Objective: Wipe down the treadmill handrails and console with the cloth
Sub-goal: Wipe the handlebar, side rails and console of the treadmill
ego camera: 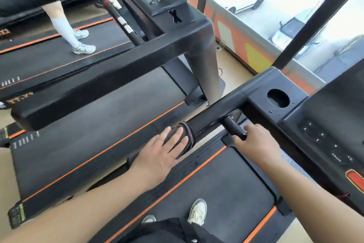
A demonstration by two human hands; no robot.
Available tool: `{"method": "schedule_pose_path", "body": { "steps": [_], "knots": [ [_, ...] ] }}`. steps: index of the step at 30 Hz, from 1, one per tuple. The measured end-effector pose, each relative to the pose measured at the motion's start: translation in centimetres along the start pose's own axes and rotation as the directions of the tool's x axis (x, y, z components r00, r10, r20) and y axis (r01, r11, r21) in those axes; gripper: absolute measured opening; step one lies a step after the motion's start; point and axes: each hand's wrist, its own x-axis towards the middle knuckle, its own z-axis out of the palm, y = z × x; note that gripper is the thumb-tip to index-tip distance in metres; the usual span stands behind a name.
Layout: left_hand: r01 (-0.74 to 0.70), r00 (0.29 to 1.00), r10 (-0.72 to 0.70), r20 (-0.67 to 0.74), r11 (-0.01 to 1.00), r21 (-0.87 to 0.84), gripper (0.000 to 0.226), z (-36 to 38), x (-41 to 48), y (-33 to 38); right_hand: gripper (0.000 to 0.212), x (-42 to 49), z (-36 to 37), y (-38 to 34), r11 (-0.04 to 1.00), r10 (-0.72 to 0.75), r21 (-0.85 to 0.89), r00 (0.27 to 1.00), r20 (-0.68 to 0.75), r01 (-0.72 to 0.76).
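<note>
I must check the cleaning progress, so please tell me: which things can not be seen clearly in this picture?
- Cloth, head view: the left hand covers most of it.
- Console: cut off by the right edge; button labels too small and blurred to read.
- Short grip bar: its end is hidden under the right hand.
- Handrail: whether it is clean or wet cannot be judged.
</note>
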Motion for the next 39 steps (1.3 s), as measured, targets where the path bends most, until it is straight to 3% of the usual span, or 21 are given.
{"method": "schedule_pose_path", "body": {
  "steps": [5, 10, 16, 20, 24, 27, 29, 32, 39],
  "knots": [
    [0.065, 0.99, -0.059, 0.13, 0.997, -0.045, 0.07, -1.6, 7.1, 1.9, 0.023, 0.5, 0.9, 0.2, 0.996, -0.087, 0.016, 0.994, 0.073, 0.086],
    [0.192, 0.975, -0.182, 0.13, 0.979, -0.069, 0.075, -3.5, 14.9, 5.5, 0.021, 2.1, -0.3, 0.2, 0.966, -0.209, 0.155, 0.978, -0.01, 0.208],
    [0.037, 0.999, -0.036, -0.024, 0.999, 0.021, 0.062, -2.1, 11.5, 4.4, 0.021, 6.8, -3.4, 5.6, 0.95, -0.184, 0.234, 0.976, -0.119, 0.207],
    [0.057, 0.997, -0.052, 0.059, 0.995, -0.087, 0.062, -2.9, 14.7, 4.9, 0.02, 7.7, -3.5, 6.9, 0.933, -0.22, 0.259, 0.966, -0.139, 0.249],
    [0.051, 0.994, -0.031, 0.1, 0.977, -0.206, 0.057, -4.7, 21.7, 6.6, 0.028, 9.2, -4.7, 6.5, 0.949, -0.24, 0.163, 0.953, -0.186, 0.271],
    [0.1, 0.992, -0.079, 0.095, 0.964, -0.247, 0.061, -6.0, 23.8, 7.4, 0.05, 11.1, -6.2, 6.2, 0.98, -0.195, 0.013, 0.977, -0.092, 0.197],
    [0.049, 0.996, -0.032, 0.08, 0.974, -0.219, 0.06, -5.8, 22.8, 7.2, 0.058, 12.0, -6.6, 6.0, 0.995, -0.085, -0.051, 0.996, 0.012, 0.086],
    [-0.06, 0.998, 0.067, 0.02, 0.968, -0.244, 0.06, -5.0, 20.5, 5.8, 0.056, 12.5, -6.2, 5.4, 0.996, 0.054, -0.079, 0.994, 0.095, -0.047],
    [-0.019, 0.992, 0.065, 0.106, 0.922, -0.388, 0.061, -6.2, 26.8, 6.2, 0.043, 12.6, -5.4, 4.8, 0.99, 0.077, -0.119, 0.997, 0.025, -0.073]
  ]
}}
